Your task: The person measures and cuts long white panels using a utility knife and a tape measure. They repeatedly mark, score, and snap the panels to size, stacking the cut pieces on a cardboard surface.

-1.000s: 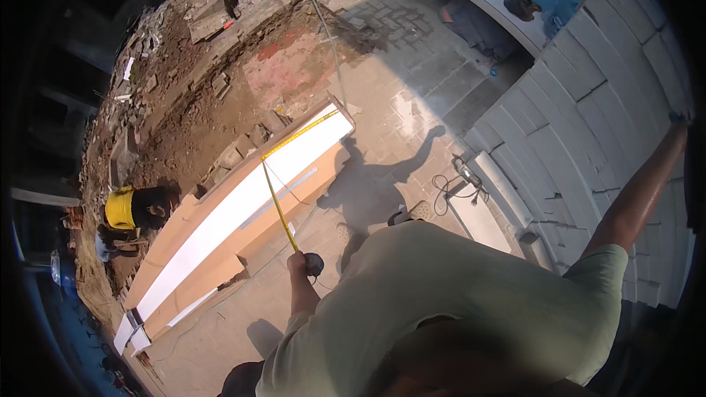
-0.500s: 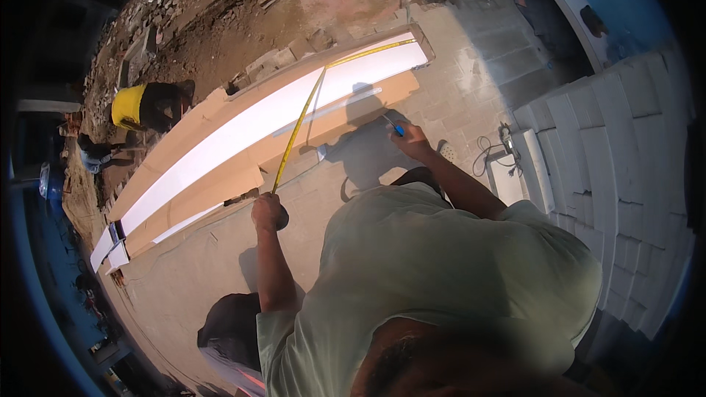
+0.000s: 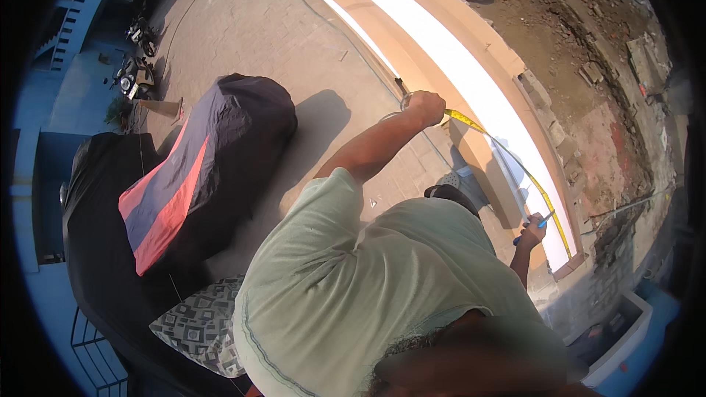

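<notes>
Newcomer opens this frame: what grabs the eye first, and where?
First, probably the long white strip, glaring in the sun and sweeping from the top centre down to the right. Next, the yellow tape measure, running from the left grip over to the strip's lower end, near the right grip, which holds a slim blue tool. Left of centre, a bulky dark cover with red panels stands out against the sunlit paving.

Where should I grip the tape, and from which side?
Most likely by the end enclosed in the left hand, coming from the picture's left: the tape runs out on the right and curves toward the end of the white strip, so that side is best left free.
</notes>
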A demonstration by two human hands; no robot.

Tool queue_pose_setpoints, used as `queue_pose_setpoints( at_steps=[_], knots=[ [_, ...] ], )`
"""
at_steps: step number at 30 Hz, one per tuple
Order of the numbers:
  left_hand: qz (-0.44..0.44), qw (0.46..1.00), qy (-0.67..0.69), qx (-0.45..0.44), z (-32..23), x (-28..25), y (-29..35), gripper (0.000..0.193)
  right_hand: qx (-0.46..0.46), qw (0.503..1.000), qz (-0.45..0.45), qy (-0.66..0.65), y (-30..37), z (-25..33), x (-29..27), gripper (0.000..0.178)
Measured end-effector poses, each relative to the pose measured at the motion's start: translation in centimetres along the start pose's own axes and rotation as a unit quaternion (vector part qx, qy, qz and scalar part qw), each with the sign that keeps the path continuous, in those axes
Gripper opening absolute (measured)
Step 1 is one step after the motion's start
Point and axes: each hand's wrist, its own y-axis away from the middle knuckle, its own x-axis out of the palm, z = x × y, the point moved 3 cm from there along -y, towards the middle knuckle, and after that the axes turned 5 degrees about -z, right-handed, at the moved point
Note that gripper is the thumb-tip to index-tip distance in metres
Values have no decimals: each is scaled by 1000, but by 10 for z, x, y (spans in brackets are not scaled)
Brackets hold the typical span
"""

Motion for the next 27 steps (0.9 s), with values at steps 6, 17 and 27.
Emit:
queue_pose_setpoints(
  at_steps=[6, 17, 27],
  knots=[
    [-2, 999, 8, -45, 71, -8, -38, 21, -264, 948, 160, 81, -2, 133, 206, 34],
    [-2, 982, 132, 135, 197, -28, -120, 33, -260, 923, 276, 63, 89, 339, 523, 37],
    [10, 972, 111, 206, 401, -58, -182, 32, -288, 957, -23, -28, 168, 420, 616, 40]
  ],
)
